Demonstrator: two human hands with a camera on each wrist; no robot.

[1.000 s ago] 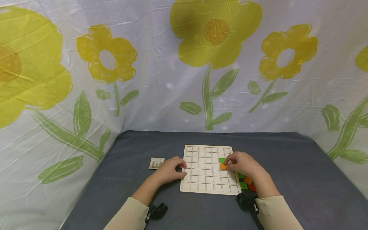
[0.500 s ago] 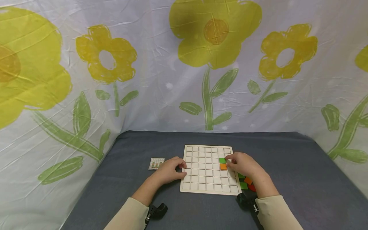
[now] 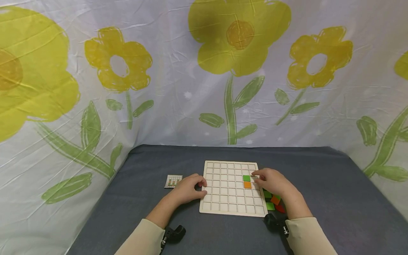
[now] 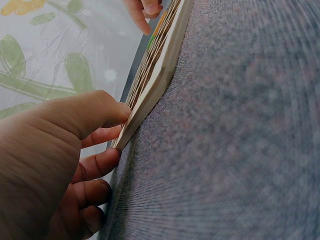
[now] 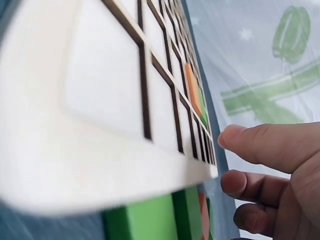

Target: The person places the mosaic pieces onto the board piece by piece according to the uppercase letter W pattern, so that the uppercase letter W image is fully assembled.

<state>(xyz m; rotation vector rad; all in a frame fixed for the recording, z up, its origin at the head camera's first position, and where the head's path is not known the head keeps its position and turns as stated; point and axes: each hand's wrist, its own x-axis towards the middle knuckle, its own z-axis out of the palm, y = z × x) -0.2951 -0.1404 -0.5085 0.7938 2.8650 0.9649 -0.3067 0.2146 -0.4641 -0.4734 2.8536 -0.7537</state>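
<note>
A pale wooden grid board [image 3: 224, 193] lies on the table. My left hand [image 3: 190, 189] holds its left edge; in the left wrist view the thumb [image 4: 112, 114] is on the upper face and fingertips meet the edge. A green square tile [image 3: 247, 178] and, just nearer, an orange square tile [image 3: 247, 185] sit in adjoining cells toward the board's right side. My right hand [image 3: 274, 182] is over the right edge beside them, thumb and fingers apart with nothing between them, as the right wrist view also shows.
Right of the board, partly behind the right forearm, lie loose pieces: green tiles [image 3: 270, 206], an orange tile [image 3: 275, 200] and a red piece [image 3: 280, 208]. A small card with a printed grid [image 3: 174, 180] lies left of the board. A flowered curtain [image 3: 178, 88] hangs behind the table.
My right hand has drawn back to the right, letting go of the orange tile, which now shows fully beside the green one. The left hand has stayed on the board's edge.
</note>
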